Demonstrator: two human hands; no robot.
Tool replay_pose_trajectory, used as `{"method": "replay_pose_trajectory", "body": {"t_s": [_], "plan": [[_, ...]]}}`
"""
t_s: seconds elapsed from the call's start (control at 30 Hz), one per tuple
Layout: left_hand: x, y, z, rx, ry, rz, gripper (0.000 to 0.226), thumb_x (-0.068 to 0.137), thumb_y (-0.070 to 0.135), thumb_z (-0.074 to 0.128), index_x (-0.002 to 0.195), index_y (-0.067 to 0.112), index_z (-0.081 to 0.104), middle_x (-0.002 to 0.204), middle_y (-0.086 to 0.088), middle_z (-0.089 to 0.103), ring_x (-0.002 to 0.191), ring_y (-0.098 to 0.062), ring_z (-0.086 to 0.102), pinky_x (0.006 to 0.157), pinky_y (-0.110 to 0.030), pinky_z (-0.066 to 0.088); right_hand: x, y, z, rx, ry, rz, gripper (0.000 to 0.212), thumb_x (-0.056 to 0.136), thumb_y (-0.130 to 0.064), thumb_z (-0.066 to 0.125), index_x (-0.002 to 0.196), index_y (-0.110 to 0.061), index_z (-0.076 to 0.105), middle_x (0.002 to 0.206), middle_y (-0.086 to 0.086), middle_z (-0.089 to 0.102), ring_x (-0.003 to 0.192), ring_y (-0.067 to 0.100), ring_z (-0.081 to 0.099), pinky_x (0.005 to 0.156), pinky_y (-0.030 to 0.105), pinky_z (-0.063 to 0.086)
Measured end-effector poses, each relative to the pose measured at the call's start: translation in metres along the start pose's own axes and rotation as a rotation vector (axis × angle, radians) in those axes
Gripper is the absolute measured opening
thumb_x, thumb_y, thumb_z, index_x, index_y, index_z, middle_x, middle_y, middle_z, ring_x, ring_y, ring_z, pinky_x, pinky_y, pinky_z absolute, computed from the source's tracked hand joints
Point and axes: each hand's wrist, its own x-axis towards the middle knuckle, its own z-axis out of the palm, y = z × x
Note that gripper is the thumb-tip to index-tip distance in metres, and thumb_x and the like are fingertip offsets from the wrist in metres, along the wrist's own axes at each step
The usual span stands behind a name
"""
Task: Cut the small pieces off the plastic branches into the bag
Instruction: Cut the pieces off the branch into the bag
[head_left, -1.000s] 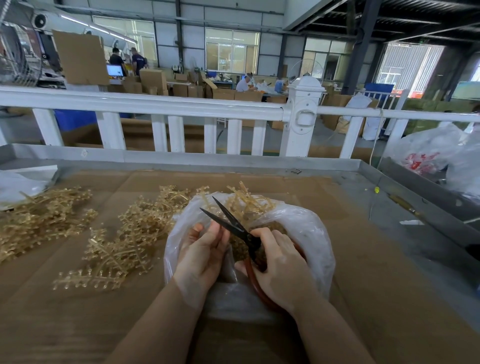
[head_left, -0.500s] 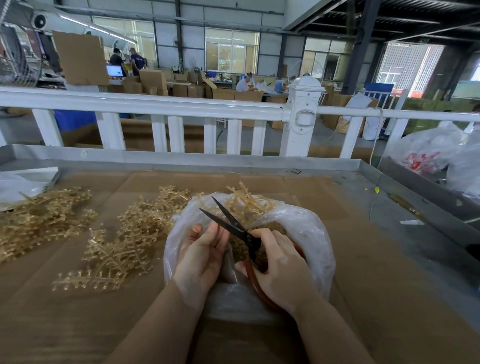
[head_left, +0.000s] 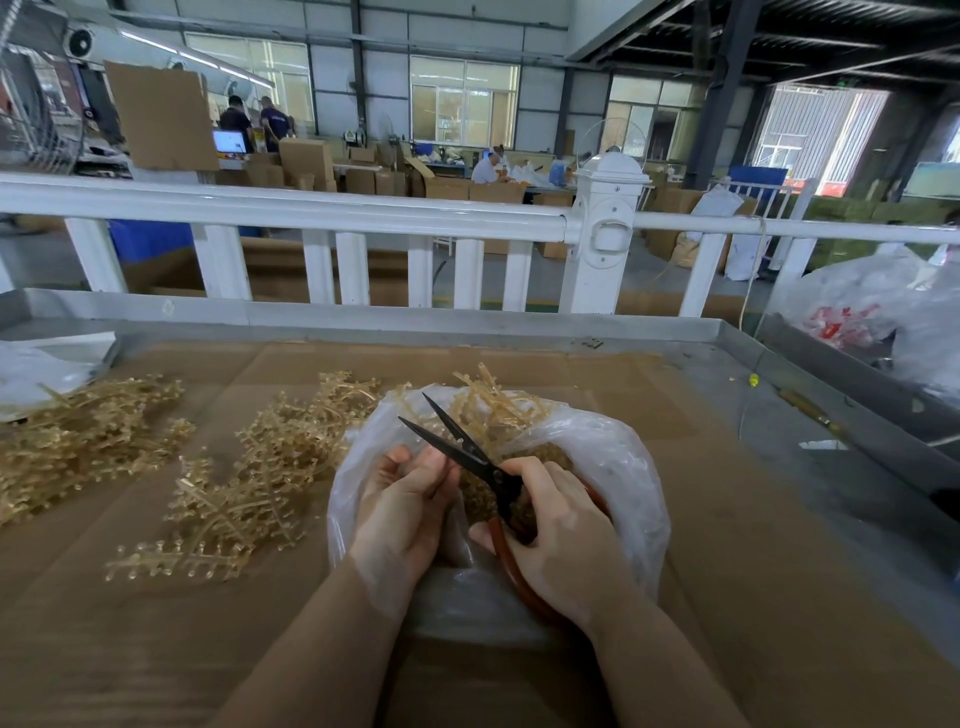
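Observation:
A clear plastic bag (head_left: 613, 467) lies open on the cardboard-covered table, with small golden pieces inside it. My right hand (head_left: 561, 535) grips the red handles of black-bladed scissors (head_left: 457, 441), whose blades stand apart and point up and left over the bag. My left hand (head_left: 405, 509) is inside the bag's mouth with its fingers curled beside the blades; whatever it pinches is hidden. Golden plastic branches (head_left: 260, 467) lie in a pile left of the bag, and more branches (head_left: 493, 405) stick out behind it.
Another heap of golden branches (head_left: 78, 441) lies at the far left. A metal rim (head_left: 415, 317) and a white railing (head_left: 311, 208) close off the table's far side. White plastic bags (head_left: 872, 306) sit to the right, past the metal edge.

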Motion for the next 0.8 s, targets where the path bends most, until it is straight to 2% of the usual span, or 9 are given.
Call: {"method": "replay_pose_trajectory", "body": {"t_s": [0.13,0.27,0.47,0.53,0.67,0.8], "plan": [[0.0014,-0.0009,-0.0007,0.0,-0.049,0.08,0.028,0.091,-0.011,0.047,0.078,0.015,0.045,0.077,-0.007,0.051,0.074,-0.016,0.057,0.059,-0.019,0.055,0.0002,-0.0001,-0.0006,0.01,0.003,-0.001,0.054,0.079,-0.055,0.065,0.122,-0.023,0.056,0.114,-0.008,0.061,0.107,0.007,0.054,0.091,0.016,0.039],[0.002,-0.0013,-0.0009,-0.009,-0.064,0.126,0.027,0.09,-0.01,0.049,0.078,0.015,0.047,0.073,-0.004,0.05,0.07,-0.014,0.055,0.059,-0.02,0.055,0.0004,-0.0001,-0.0007,0.015,0.004,-0.001,0.053,0.079,-0.055,0.064,0.12,-0.023,0.057,0.112,-0.008,0.061,0.105,0.006,0.054,0.089,0.013,0.036],[0.0024,-0.0025,-0.0013,0.016,-0.104,0.155,0.03,0.089,-0.012,0.047,0.077,0.016,0.046,0.055,0.006,0.05,0.056,-0.007,0.057,0.064,-0.022,0.054,0.0001,0.0007,0.001,0.001,-0.001,0.004,0.053,0.08,-0.057,0.062,0.121,-0.025,0.055,0.112,-0.01,0.061,0.105,0.003,0.051,0.088,0.007,0.03],[0.0024,-0.0027,-0.0021,0.014,-0.105,0.157,0.031,0.089,-0.012,0.047,0.077,0.016,0.046,0.058,0.004,0.051,0.06,-0.008,0.057,0.061,-0.02,0.055,-0.0002,0.0014,0.0022,-0.014,0.004,0.002,0.053,0.08,-0.057,0.062,0.121,-0.025,0.055,0.112,-0.01,0.061,0.104,0.005,0.053,0.087,0.009,0.032],[0.0032,-0.0027,-0.0036,-0.037,-0.058,0.128,0.028,0.09,-0.01,0.048,0.079,0.016,0.048,0.075,-0.006,0.054,0.071,-0.015,0.057,0.057,-0.018,0.055,-0.0001,0.0009,0.0035,-0.027,0.011,-0.007,0.055,0.079,-0.062,0.056,0.12,-0.024,0.056,0.11,-0.008,0.062,0.102,0.008,0.055,0.086,0.013,0.036],[0.0039,-0.0043,-0.0029,0.001,-0.072,0.123,0.028,0.09,-0.011,0.047,0.081,0.016,0.048,0.073,-0.005,0.053,0.069,-0.014,0.059,0.057,-0.019,0.056,0.0,0.0019,0.0035,-0.017,0.021,-0.005,0.057,0.079,-0.064,0.052,0.12,-0.024,0.056,0.11,-0.009,0.061,0.103,0.007,0.054,0.087,0.014,0.038]]}}
